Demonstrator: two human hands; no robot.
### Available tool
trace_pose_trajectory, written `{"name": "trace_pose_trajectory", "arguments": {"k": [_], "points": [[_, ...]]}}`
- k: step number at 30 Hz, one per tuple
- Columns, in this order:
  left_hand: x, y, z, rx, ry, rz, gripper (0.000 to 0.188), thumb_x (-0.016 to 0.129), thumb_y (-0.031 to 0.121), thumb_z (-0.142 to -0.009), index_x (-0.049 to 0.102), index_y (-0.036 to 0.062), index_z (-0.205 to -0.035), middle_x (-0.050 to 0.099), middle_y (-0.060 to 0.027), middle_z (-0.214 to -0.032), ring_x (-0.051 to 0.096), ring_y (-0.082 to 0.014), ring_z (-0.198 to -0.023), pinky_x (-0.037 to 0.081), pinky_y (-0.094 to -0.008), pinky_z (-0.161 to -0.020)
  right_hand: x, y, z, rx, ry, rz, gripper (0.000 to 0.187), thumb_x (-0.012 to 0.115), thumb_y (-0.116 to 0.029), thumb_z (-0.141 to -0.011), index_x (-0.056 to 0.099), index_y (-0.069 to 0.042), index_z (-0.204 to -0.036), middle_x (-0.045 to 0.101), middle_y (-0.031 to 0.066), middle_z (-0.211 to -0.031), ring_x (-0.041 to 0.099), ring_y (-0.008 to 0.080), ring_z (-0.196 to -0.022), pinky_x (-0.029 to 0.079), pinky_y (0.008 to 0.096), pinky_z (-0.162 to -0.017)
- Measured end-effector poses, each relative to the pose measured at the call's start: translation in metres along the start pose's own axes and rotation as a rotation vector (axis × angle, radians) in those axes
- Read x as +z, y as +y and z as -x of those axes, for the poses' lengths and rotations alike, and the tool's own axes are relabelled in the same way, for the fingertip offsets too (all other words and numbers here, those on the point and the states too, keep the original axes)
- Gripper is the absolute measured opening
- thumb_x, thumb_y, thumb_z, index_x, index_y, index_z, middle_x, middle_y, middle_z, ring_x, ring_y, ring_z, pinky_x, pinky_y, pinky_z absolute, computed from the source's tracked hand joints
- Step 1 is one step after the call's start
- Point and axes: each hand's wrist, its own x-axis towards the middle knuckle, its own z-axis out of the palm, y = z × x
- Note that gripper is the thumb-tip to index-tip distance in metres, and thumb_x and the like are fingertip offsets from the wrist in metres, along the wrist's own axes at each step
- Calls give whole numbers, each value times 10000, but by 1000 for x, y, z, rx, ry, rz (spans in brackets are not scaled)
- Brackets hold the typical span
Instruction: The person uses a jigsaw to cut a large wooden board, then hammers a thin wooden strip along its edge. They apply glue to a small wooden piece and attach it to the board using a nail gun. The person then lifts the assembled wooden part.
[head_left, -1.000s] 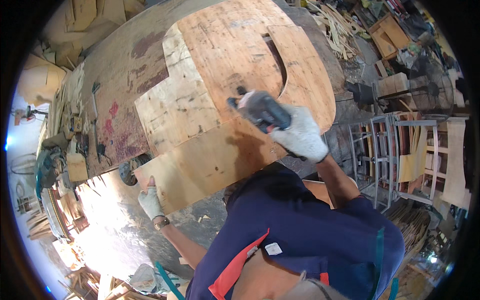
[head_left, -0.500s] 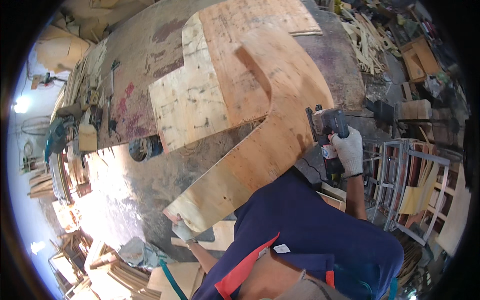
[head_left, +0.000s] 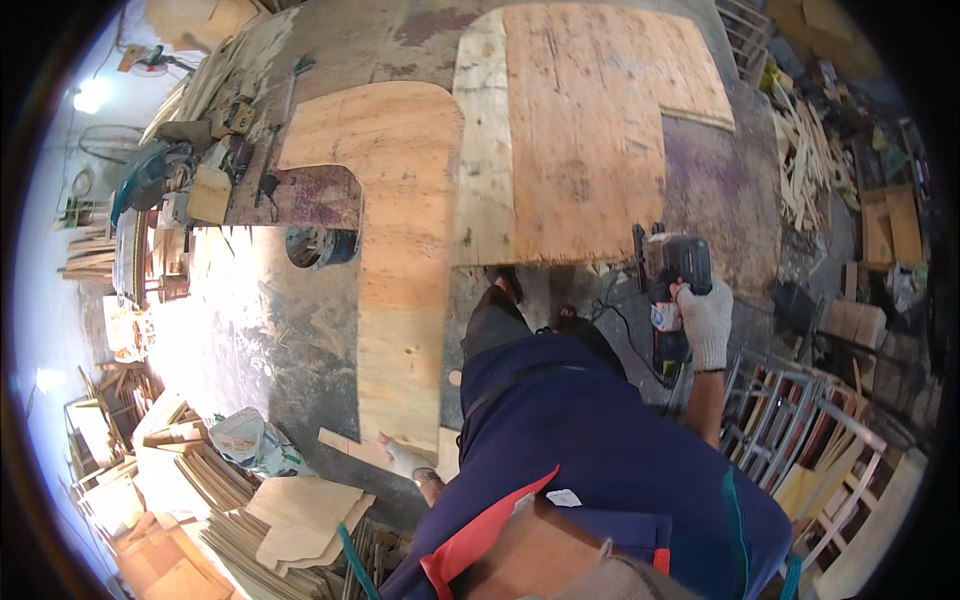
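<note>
A long hooked piece of plywood (head_left: 405, 250) reaches from my side to the table, its rounded far end over the tabletop. My left hand (head_left: 405, 460), in a pale work glove, has closed on its near end, though the fingers are partly hidden. To the right, my gloved right hand (head_left: 708, 325) grips a black and red jigsaw (head_left: 672, 270), lifted beside the table edge with its flat base facing left. A larger cut plywood sheet (head_left: 590, 130) lies on the worktable (head_left: 715, 180), just right of the hooked piece.
Below the table edge stands a round metal drum (head_left: 318, 246). A black cord (head_left: 630, 335) trails near my legs. Stacked boards (head_left: 215, 490) and a plastic bag (head_left: 255, 440) are at the lower left. Metal frames (head_left: 790, 420) stand right; wood scraps (head_left: 808, 165) lie at far right.
The hooked plywood piece has swung left, off the larger sheet, and now points straight away from me. My left hand still holds its near end; my right hand keeps the jigsaw.
</note>
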Motion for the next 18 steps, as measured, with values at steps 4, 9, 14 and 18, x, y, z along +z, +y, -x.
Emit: {"name": "trace_pose_trajectory", "arguments": {"k": [4,9,14,18], "points": [[45,101,-22,115,-44,122,718,655,578,-947,648,-21,-1344,712,-176,-1107,656,-261,-909,542,-399,-791,27,-17,-11,-21,77,-18,135,721,-111,-826,696,21,-842,636,45,-626,565,130,-522,432,334,-511],[125,213,-60,245,-198,353,644,675,531,-957,656,4,-1328,701,-120,-1118,663,-198,-876,546,-331,-727,59,-47,-9,47,137,-218,102,734,-91,-846,692,1,-834,632,37,-614,578,109,-514,424,294,-483],[257,320,-62,156,-430,451,739,677,573,-936,620,-45,-1337,680,-137,-1183,665,-239,-948,564,-375,-795,82,-74,-5,116,196,-143,84,738,-76,-848,706,0,-863,633,27,-609,578,103,-507,419,285,-479],[373,404,-39,197,-532,432,810,634,639,-929,623,-79,-1302,656,-151,-1247,665,-263,-998,572,-403,-832,93,-89,-1,119,210,-179,83,737,-71,-843,714,2,-877,634,23,-608,579,99,-513,424,279,-483]]}}
